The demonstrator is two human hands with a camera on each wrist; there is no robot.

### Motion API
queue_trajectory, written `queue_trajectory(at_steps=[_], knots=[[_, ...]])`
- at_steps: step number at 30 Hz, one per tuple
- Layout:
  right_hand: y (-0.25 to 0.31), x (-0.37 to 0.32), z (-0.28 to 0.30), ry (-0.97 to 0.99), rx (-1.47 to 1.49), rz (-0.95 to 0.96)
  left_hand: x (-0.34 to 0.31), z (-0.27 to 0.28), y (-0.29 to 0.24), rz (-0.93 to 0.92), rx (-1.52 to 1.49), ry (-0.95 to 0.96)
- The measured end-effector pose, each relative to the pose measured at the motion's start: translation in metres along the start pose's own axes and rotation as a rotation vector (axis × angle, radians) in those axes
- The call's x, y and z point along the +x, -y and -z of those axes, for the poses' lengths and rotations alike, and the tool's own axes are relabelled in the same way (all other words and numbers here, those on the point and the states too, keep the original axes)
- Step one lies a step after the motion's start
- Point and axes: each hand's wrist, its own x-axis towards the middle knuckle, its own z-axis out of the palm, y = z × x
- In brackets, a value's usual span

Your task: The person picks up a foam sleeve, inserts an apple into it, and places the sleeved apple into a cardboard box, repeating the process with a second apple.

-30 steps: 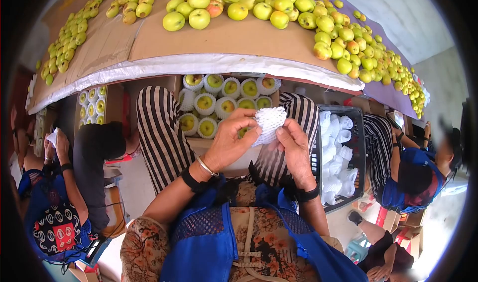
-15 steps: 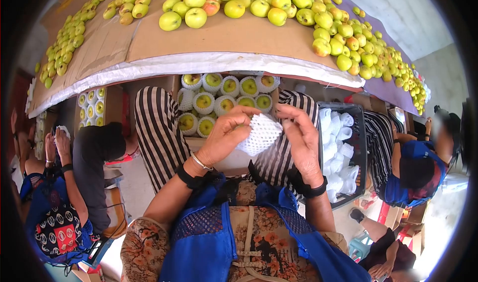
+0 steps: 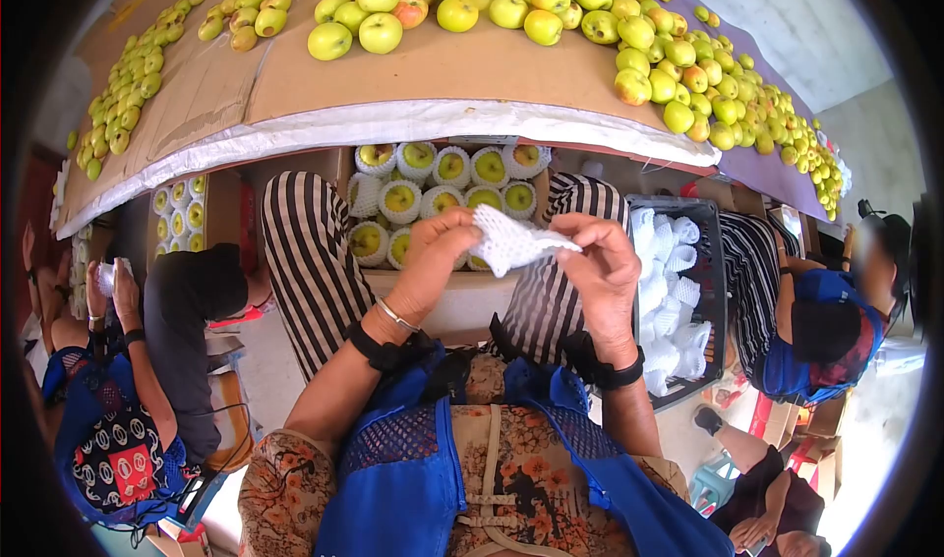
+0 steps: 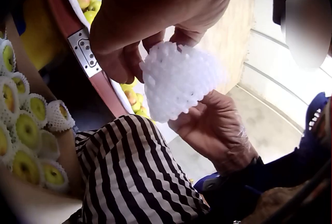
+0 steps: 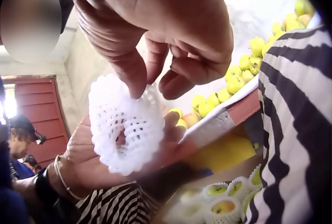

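A white foam fruit net (image 3: 506, 242) is drawn out sideways between my two hands, above my lap. My left hand (image 3: 431, 260) grips its wider end, with the thumb and fingers at the mesh. At the other end, my right hand (image 3: 602, 267) pinches a narrow tip. The right wrist view shows the net (image 5: 127, 125) with a round opening in its mesh, and the thumb and fingertip of my right hand (image 5: 161, 32) at its edge. Just beyond the hands, a box of net-wrapped green apples (image 3: 399, 199) stands by my knees.
Loose green apples (image 3: 379, 33) lie on the cardboard-covered table (image 3: 393, 80) ahead. A black crate (image 3: 716, 292) of white foam nets (image 3: 669, 301) stands beside my right knee. Other people sit on both sides, one at the left (image 3: 118, 410) holding something white.
The net has gone from a rounded bunch to a shape stretched sideways. My right hand's fingers, raised beside it half a second ago, now pinch its tip.
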Motion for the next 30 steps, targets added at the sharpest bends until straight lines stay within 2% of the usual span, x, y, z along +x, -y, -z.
queue_trajectory(at_steps=[4, 6, 10, 13, 16, 19, 20, 23, 24, 27, 30], knots=[[0.004, -0.003, 0.005, -0.004, 0.165, -0.152, 0.004, 0.006, 0.007, 0.079, -0.201, -0.065], [0.002, -0.002, 0.008, -0.02, 0.089, -0.256, 0.001, -0.002, 0.005, 0.096, -0.278, -0.093], [-0.012, 0.002, 0.011, -0.096, -0.122, -0.371, 0.003, -0.001, 0.007, 0.047, -0.185, -0.076], [-0.031, 0.003, 0.003, -0.295, -0.649, 0.169, -0.002, -0.003, 0.002, -0.015, -0.046, -0.092], [-0.003, -0.008, -0.007, -0.257, -0.575, 0.145, -0.003, -0.007, 0.002, -0.07, 0.027, -0.148], [0.009, -0.01, -0.023, 0.079, -0.587, 0.24, -0.007, -0.017, -0.001, -0.093, 0.049, -0.165], [0.01, -0.009, -0.03, 0.122, -0.645, 0.223, -0.008, -0.018, -0.001, -0.099, 0.063, -0.147], [-0.005, -0.008, -0.035, 0.086, -0.741, 0.084, -0.008, -0.017, 0.005, -0.154, 0.08, -0.116], [-0.008, -0.007, -0.033, 0.095, -0.65, 0.005, -0.008, -0.015, 0.007, -0.178, 0.083, -0.111], [-0.017, -0.007, -0.027, 0.109, -0.382, -0.14, -0.006, -0.009, 0.007, -0.071, -0.034, -0.135], [-0.018, -0.011, -0.018, 0.061, -0.436, -0.192, 0.0, -0.004, 0.012, -0.073, -0.162, -0.187]])
